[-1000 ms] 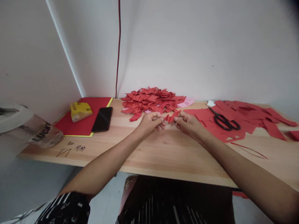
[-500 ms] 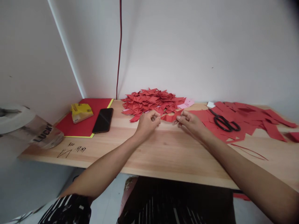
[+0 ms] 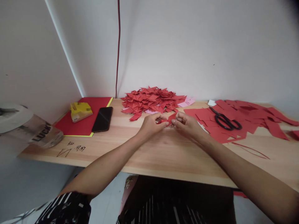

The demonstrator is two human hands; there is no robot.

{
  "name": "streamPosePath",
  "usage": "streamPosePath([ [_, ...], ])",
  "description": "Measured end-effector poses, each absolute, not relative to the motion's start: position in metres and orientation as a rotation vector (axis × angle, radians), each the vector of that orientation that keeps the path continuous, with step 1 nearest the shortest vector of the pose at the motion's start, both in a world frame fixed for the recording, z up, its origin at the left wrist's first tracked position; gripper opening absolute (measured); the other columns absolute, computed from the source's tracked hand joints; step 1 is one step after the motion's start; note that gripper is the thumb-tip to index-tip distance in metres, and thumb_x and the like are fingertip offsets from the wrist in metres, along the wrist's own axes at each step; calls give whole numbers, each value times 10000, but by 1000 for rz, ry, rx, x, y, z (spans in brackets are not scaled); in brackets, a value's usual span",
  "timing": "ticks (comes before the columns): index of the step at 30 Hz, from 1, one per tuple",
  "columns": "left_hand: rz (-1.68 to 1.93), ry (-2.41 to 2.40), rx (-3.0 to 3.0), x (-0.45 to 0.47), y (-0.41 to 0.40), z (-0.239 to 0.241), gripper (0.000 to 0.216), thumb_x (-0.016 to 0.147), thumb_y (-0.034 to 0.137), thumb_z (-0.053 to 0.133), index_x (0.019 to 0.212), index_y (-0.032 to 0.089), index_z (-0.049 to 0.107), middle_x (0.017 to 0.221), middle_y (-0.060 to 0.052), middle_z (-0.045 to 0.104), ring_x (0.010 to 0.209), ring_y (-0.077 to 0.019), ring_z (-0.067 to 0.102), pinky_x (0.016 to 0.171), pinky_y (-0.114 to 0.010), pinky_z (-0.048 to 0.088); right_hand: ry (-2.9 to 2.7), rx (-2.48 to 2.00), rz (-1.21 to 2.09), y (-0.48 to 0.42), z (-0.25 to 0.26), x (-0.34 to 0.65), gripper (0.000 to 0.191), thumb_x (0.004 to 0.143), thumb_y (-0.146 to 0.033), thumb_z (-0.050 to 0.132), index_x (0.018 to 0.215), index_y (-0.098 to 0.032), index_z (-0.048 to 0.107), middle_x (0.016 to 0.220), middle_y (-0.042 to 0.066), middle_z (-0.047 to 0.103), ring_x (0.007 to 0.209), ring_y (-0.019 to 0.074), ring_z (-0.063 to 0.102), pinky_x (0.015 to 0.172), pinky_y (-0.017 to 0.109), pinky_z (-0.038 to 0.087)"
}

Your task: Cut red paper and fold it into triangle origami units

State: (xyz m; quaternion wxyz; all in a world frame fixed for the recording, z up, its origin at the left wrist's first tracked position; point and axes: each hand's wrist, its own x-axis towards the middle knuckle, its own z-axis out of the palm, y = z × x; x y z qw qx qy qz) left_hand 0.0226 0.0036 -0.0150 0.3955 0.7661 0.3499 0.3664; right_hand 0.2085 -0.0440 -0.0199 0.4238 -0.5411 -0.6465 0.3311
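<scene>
Hands (image 3: 169, 123) closer together; "LUCKY" bag (image 3: 39, 133) left.

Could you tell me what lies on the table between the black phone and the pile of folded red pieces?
Only bare wooden table separates the phone from the pile, seen in the head view.

The near strip of the pale wooden bench (image 3: 163, 157) lies bare from its front edge up to the two hands, the left hand (image 3: 150, 124) and right hand (image 3: 188, 124), so a pass in from the front meets nothing. Just behind them a heap of folded red paper triangles (image 3: 151, 100) blocks the way to the white back wall (image 3: 187, 46). To the right, loose red paper sheets (image 3: 247, 119) and black-handled scissors (image 3: 225, 119) cover the surface. To the left there is open wood between the hands and a black phone (image 3: 102, 119), which lies partly on a red sheet with a yellow edge (image 3: 79, 126) carrying a small yellow box (image 3: 80, 111); a clear plastic packet (image 3: 35, 132) overhangs the left end.
</scene>
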Motion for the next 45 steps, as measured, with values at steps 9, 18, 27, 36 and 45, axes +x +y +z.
streamPosePath([
  [9, 919, 786, 1659, 25, 5, -18, 112, 704, 240, 672, 736, 135, 647, 721, -18, 660, 615, -96, 551, 603, -216, 408, -1631, -1307, 753, -51, -15, 198, 147, 856, -356, 568, 829, -212, 553, 728, -11, 549, 663, 139, 500, 621, 266, 391],
  [18, 912, 728, 1357, 26, 5, -21, 188, 633, 273, 725, 672, 129, 611, 640, 1, 594, 586, -85, 501, 590, -221, 358, -1591, -1280, 749, -51, -13, 194, 152, 843, -345, 594, 820, -196, 619, 793, 11, 576, 712, 150, 506, 665, 287, 398],
  [27, 912, 756, 1347, 25, 4, -17, 137, 621, 243, 689, 624, 125, 619, 654, -9, 589, 604, -90, 493, 605, -237, 351, -1545, -1260, 824, -51, -14, 196, 178, 823, -293, 595, 931, -218, 715, 927, 42, 658, 728, 150, 539, 697, 310, 436],
  [36, 931, 748, 1320, 27, 3, -15, 139, 614, 235, 695, 616, 120, 618, 610, 0, 580, 571, -83, 486, 580, -228, 362, -1461, -1145, 950, -44, -27, 199, 185, 841, -274, 621, 990, -273, 730, 1066, 28, 674, 711, 119, 526, 671, 284, 441],
  [45, 1000, 727, 1590, 25, 2, -16, 69, 719, 198, 630, 675, 145, 626, 650, 0, 612, 592, -98, 517, 593, -235, 393, -1417, -1046, 1007, -40, -31, 200, 133, 848, -264, 631, 939, -258, 728, 1084, 29, 665, 787, 136, 556, 682, 287, 431],
])
